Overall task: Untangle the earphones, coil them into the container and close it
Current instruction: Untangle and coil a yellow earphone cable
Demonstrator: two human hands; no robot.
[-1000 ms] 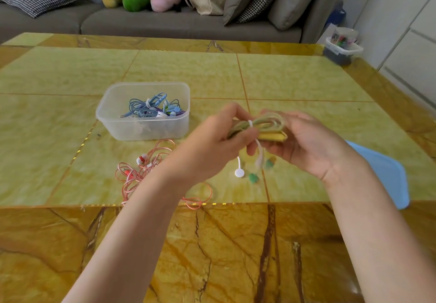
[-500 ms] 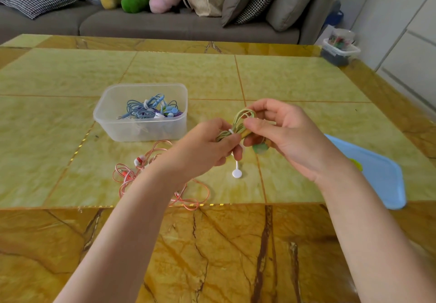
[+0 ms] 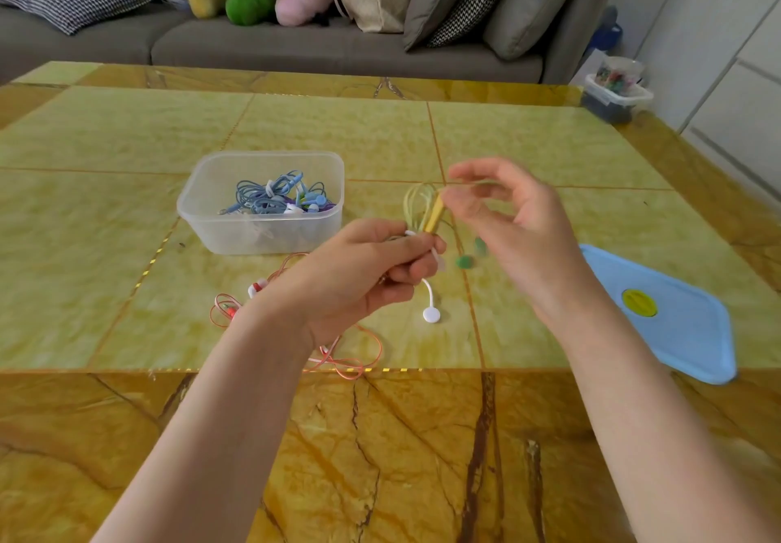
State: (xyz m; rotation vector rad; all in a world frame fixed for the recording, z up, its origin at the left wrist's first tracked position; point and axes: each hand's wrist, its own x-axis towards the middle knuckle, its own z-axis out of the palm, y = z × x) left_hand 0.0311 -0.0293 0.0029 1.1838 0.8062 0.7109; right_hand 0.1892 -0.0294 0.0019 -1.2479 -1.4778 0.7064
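Observation:
My left hand grips a coil of pale green earphones above the table, with a white strap and round tab hanging below the fist. My right hand pinches a strand of the same green cable at its fingertips, pulled rightwards. Two green earbuds dangle blurred between the hands. A clear plastic container stands open to the left and holds coiled blue earphones. Its blue lid lies flat at the right. Tangled pink-red earphones lie on the table under my left wrist.
The yellow-green marble table has a brown veined border along its near edge. A grey sofa with cushions and plush toys runs behind the table. A small box with a cup sits on the floor at the far right.
My right hand has lifted off the coil and drawn a green strand up and to the right. The coil has opened a little, and the earbuds now hang free.

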